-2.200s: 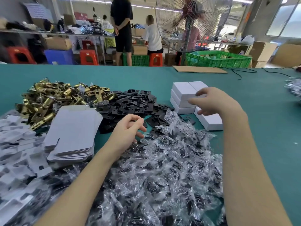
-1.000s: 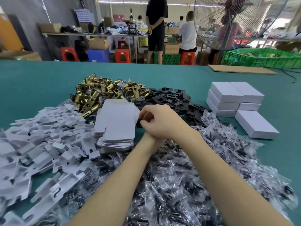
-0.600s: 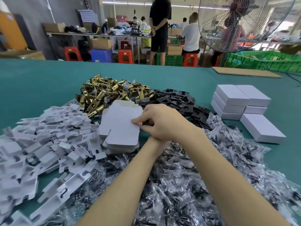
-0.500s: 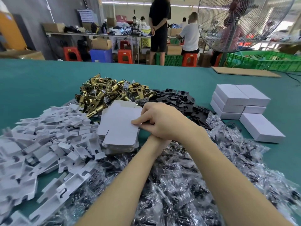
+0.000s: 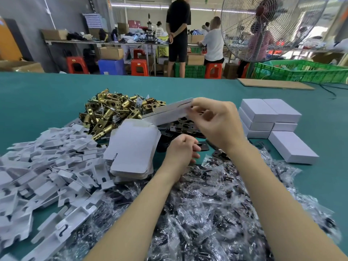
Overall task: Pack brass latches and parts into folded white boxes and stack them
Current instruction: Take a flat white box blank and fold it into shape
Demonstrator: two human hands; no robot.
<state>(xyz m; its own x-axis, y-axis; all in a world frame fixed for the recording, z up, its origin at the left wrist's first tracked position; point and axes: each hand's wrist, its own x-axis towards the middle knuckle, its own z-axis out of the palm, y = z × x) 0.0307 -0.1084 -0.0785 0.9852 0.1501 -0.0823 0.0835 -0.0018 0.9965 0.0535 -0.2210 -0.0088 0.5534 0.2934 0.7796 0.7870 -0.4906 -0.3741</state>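
My right hand pinches one flat white box blank by its right end and holds it tilted in the air above the pile of black plates. Below it my left hand hovers with loosely curled fingers beside the stack of flat blanks; I cannot see anything in it. A heap of brass latches lies behind the stack. Closed white boxes are stacked at the right, with one more box lying alone in front of them.
White folded card inserts cover the left of the green table. Clear bags of small dark parts spread under my forearms. A cardboard sheet lies at the far right; a standing fan, green crates and people stand beyond.
My right hand has lifted the top blank off the stack and raised it up and to the right. My left hand has come out from under the right one.
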